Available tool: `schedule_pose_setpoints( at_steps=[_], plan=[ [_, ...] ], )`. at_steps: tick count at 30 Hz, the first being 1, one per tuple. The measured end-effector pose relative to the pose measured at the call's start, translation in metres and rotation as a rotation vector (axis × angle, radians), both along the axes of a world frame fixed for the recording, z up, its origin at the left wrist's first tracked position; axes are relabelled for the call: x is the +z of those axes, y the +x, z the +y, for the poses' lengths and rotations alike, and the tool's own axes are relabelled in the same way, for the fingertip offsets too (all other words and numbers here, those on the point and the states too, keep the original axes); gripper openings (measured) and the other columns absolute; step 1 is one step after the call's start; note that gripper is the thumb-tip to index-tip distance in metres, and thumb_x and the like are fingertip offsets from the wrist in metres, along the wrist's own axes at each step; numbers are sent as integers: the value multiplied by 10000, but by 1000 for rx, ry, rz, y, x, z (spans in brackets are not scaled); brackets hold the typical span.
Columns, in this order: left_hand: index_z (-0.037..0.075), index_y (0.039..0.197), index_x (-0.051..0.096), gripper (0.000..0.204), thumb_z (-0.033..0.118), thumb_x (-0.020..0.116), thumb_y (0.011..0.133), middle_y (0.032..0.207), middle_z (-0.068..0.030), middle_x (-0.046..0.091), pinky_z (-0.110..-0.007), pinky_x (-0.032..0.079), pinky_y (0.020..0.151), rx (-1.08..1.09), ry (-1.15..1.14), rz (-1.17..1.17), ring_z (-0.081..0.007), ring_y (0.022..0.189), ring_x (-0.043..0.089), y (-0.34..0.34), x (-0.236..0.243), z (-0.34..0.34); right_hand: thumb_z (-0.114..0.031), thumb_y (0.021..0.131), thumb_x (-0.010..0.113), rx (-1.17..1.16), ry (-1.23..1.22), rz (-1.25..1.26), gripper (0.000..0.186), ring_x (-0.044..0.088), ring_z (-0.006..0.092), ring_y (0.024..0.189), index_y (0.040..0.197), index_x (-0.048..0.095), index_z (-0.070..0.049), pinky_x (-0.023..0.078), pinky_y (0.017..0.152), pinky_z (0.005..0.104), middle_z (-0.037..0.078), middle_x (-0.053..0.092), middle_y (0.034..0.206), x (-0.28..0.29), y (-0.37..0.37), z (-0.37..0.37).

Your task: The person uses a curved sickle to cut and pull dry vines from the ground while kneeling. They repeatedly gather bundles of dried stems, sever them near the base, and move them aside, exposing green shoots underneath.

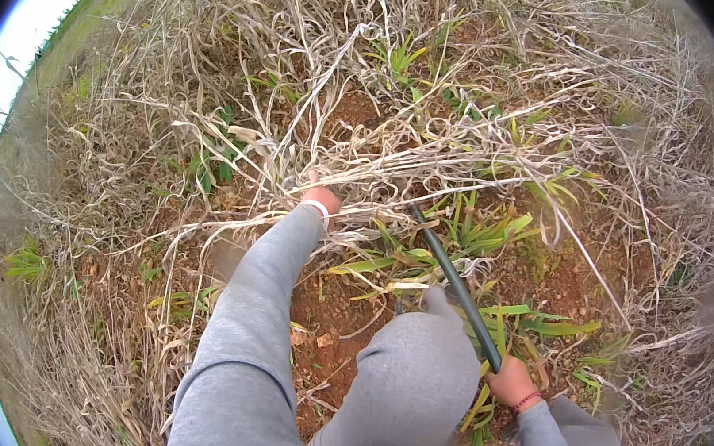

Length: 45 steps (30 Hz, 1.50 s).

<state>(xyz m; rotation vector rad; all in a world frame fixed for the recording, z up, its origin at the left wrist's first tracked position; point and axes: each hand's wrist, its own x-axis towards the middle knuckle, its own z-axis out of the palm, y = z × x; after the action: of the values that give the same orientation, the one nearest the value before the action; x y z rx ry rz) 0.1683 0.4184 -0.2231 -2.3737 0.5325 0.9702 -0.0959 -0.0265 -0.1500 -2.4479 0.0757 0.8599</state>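
My left hand (322, 198) is closed around a bunch of dry, straw-coloured grass stalks (422, 161), which fan out to the right above the ground. At the lower right my right hand (513, 385) grips the near end of a long dark green tool handle (458, 286). The handle slants up and to the left, and its far end runs in under the dry stalks close to my left hand. Whatever head or blade the tool has is hidden there. Green leaf blades (485, 230) grow on both sides of the handle.
Reddish-brown soil (328, 331) with small stones shows between the plants. My bent knee (420, 360) in grey cloth stands between my arms, close to the handle. Tangled dry grass (217, 54) surrounds me, and a green field (99, 0) lies beyond at the far left.
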Motion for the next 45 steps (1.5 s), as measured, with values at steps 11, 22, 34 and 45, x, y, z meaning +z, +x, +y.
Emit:
schedule_pose_setpoints(
  at_steps=[11, 22, 34, 45],
  plan=[
    [117, 974, 752, 298, 314, 615, 798, 980, -105, 730, -678, 231, 1054, 38, 5, -83, -309, 970, 683, -52, 10, -16, -119, 751, 684, -288, 204, 101, 192, 636, 358, 633, 793, 584, 40, 499, 614, 398, 230, 608, 670, 96, -114, -16],
    [125, 1013, 739, 307, 274, 636, 765, 1045, -89, 725, -605, 205, 1127, 63, -2, -136, -281, 1017, 680, -45, 36, -12, -151, 754, 730, -79, 78, -16, 246, 650, 442, 821, 842, 624, 53, 531, 714, 458, 288, 645, 812, 16, -32, -2],
    [114, 1016, 742, 290, 294, 640, 813, 1057, -65, 727, -543, 280, 1120, 0, 115, -169, -252, 1030, 679, -43, 116, -15, -15, 814, 681, -661, 420, 256, 124, 481, 81, 408, 785, 561, -28, 374, 379, 278, -1, 536, 582, 147, -159, -56],
    [98, 1177, 661, 416, 321, 644, 827, 1123, -103, 700, -656, 170, 1123, 34, 204, -53, -303, 1069, 654, -102, 68, 15, -84, 796, 691, -129, 443, 21, 126, 568, 142, 567, 826, 599, -5, 455, 519, 338, 30, 569, 626, -13, -9, -19]
  ],
)
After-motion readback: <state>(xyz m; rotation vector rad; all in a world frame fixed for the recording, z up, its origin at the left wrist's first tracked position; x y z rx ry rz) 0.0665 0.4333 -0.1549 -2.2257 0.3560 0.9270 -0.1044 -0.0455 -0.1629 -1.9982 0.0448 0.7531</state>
